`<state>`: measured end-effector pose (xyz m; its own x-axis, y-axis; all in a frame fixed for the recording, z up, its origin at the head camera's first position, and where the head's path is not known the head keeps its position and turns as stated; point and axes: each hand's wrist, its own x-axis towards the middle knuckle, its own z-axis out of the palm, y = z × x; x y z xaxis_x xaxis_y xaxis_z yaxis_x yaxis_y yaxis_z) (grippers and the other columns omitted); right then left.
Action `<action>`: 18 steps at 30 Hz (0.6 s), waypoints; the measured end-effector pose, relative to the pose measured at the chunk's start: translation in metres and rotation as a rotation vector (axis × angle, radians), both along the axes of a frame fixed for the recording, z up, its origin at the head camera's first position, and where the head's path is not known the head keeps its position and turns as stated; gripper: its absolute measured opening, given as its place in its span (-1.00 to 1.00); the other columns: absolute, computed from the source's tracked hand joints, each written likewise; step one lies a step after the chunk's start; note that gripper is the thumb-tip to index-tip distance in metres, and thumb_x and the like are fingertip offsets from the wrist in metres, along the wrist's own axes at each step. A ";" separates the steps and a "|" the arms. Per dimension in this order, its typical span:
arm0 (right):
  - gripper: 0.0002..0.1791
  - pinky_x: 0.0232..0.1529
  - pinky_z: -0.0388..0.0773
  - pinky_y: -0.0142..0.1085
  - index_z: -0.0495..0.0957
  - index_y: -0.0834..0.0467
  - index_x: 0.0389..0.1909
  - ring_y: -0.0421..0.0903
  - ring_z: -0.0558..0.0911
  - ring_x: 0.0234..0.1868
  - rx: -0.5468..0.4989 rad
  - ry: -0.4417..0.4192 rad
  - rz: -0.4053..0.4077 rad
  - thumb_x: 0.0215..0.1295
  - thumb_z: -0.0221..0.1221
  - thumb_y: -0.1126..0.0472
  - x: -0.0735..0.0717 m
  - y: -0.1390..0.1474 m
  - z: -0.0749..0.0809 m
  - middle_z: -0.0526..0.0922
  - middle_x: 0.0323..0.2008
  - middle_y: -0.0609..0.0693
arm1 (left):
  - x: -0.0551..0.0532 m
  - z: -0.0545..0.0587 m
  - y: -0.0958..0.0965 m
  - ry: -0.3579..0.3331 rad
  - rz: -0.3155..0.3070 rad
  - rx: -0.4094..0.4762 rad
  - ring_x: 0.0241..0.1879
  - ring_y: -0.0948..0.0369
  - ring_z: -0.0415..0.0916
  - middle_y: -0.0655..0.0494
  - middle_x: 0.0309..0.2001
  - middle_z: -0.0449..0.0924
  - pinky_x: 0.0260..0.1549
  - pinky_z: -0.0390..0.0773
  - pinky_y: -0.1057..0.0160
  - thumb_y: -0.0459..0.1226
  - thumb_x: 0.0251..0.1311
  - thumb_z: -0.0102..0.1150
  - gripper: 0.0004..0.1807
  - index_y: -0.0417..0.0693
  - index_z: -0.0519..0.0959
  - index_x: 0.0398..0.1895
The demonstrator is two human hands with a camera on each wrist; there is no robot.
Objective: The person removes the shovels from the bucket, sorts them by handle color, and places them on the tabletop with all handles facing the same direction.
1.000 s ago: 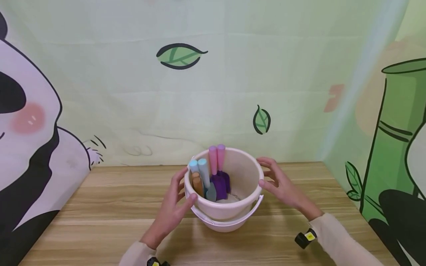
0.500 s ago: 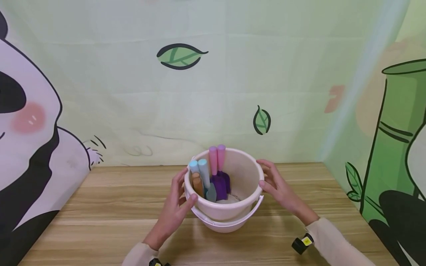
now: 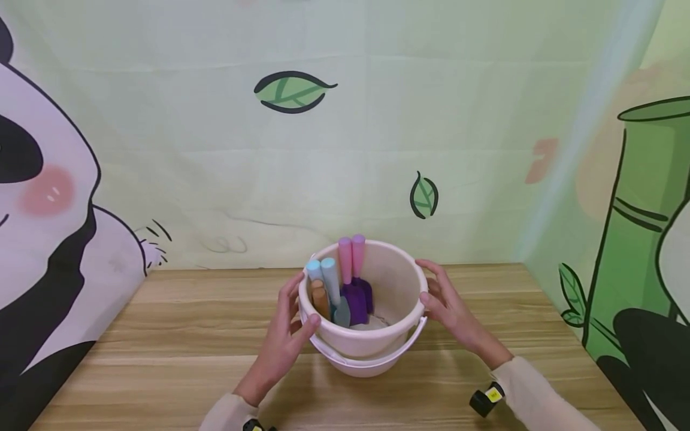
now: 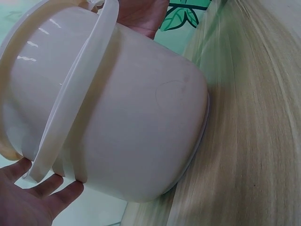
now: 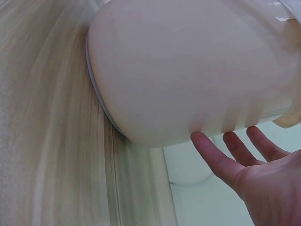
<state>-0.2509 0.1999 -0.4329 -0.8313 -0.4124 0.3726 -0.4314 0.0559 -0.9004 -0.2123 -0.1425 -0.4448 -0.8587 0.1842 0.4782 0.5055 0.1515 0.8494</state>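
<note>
A cream bucket (image 3: 399, 269) stands upright on the wooden table, its white handle (image 3: 377, 361) hanging down in front. Inside lean pink-handled purple toy shovels (image 3: 354, 302), light blue-handled tools (image 3: 330, 278) and a brown-handled piece (image 3: 320, 299). My left hand (image 3: 286, 335) holds the bucket's left side, thumb at the rim and fingers around the wall. From the right, my right hand (image 3: 453, 305) holds the opposite side, thumb by the rim. The right wrist view has its fingertips (image 5: 200, 139) against the outer wall. The bucket's base (image 4: 200, 132) rests at the tabletop.
The wooden table (image 3: 188, 335) ends at a fabric backdrop (image 3: 366, 120) printed with leaves. A printed panda (image 3: 48, 227) is at the left, green bamboo (image 3: 636, 227) at the right. Black wrist cameras (image 3: 485, 400) sit near the sleeves.
The right forearm has lowered and shifted slightly left, while the right hand stays at the bucket. The left forearm has shifted slightly right. The bucket and its contents have not moved visibly.
</note>
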 end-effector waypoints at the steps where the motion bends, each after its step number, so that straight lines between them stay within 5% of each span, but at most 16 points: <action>1: -0.34 -0.06 0.69 -0.02 -0.03 0.00 0.59 0.52 0.42 0.26 -0.001 0.001 -0.001 0.56 -0.06 0.18 0.000 0.000 0.000 0.24 0.44 0.45 | 0.000 0.000 0.000 0.002 -0.001 0.001 0.43 -0.17 0.26 -0.07 0.51 0.20 0.08 0.56 -0.11 -0.30 0.42 0.17 -0.20 0.28 0.05 0.60; 8: -0.34 -0.05 0.68 -0.01 -0.03 -0.01 0.59 0.51 0.42 0.26 -0.001 -0.001 -0.007 0.56 -0.06 0.19 0.000 0.001 -0.001 0.24 0.43 0.45 | 0.000 0.000 0.000 0.015 -0.007 0.009 0.42 -0.15 0.28 -0.08 0.50 0.22 0.05 0.59 -0.02 -0.32 0.41 0.18 -0.20 0.26 0.06 0.60; 18: -0.32 -0.08 0.69 -0.02 -0.03 -0.01 0.59 0.51 0.44 0.24 -0.022 -0.029 0.012 0.56 -0.04 0.20 0.000 0.000 0.000 0.23 0.44 0.46 | 0.001 0.001 0.000 0.003 0.001 0.002 0.44 -0.19 0.24 -0.09 0.52 0.19 0.05 0.57 -0.14 -0.29 0.43 0.16 -0.22 0.28 0.05 0.60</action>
